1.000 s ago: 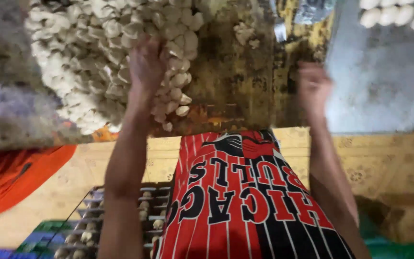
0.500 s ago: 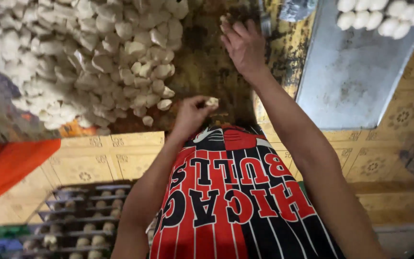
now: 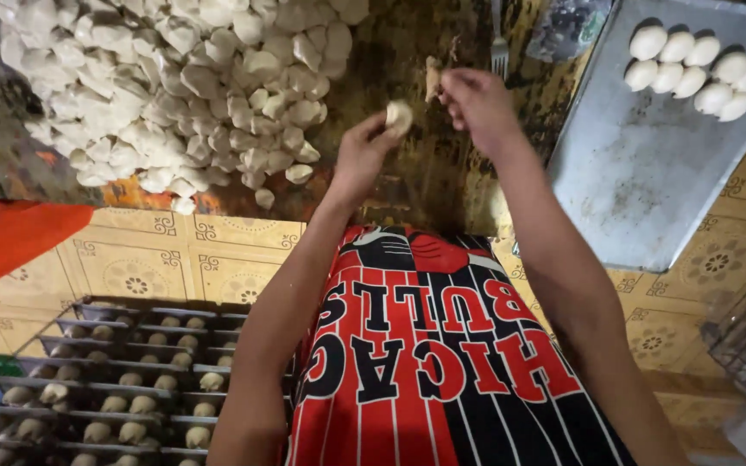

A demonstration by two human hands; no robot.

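Centrally, a pale dough piece [image 3: 399, 116] is being pinched in the fingertips of the left hand [image 3: 360, 155], lifted just clear of the dough pile [image 3: 166, 95] filling the upper left. The right hand [image 3: 477, 103] is being held half-curled beside it, seemingly closed on a small scrap [image 3: 432, 78]. Shaped balls [image 3: 701, 69] are being kept apart on a metal tray [image 3: 649, 173], upper right.

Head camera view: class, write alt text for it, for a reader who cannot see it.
Seen from above, a person's left hand holds a pale dough piece while the right hand pinches a small scrap beside it. A heap of dough lumps lies to the left, and a metal tray with smooth dough balls to the right.
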